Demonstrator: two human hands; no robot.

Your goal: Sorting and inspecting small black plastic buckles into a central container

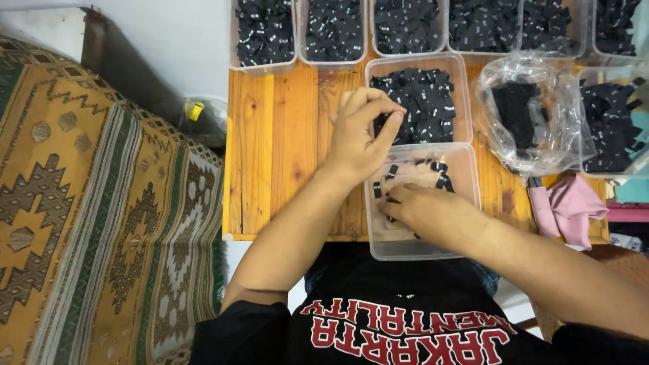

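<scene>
at 9 o'clock a patterned rug point(101, 223) lies beside the wood table point(277, 149). the left hand point(362, 138) hovers at the edge of the middle bin point(419, 64), thumb and fingers pinched together — on a tag or on nothing, i cannot tell. at 6 o'clock the right hand point(426, 209) lies inside the near bin point(466, 203), fingers curled down on the few black tags point(441, 177) there. these tags look light, thin, soft and a little slippery — best taken by one edge with two fingertips. at 3 o'clock sits a plastic bag point(531, 115).
</scene>
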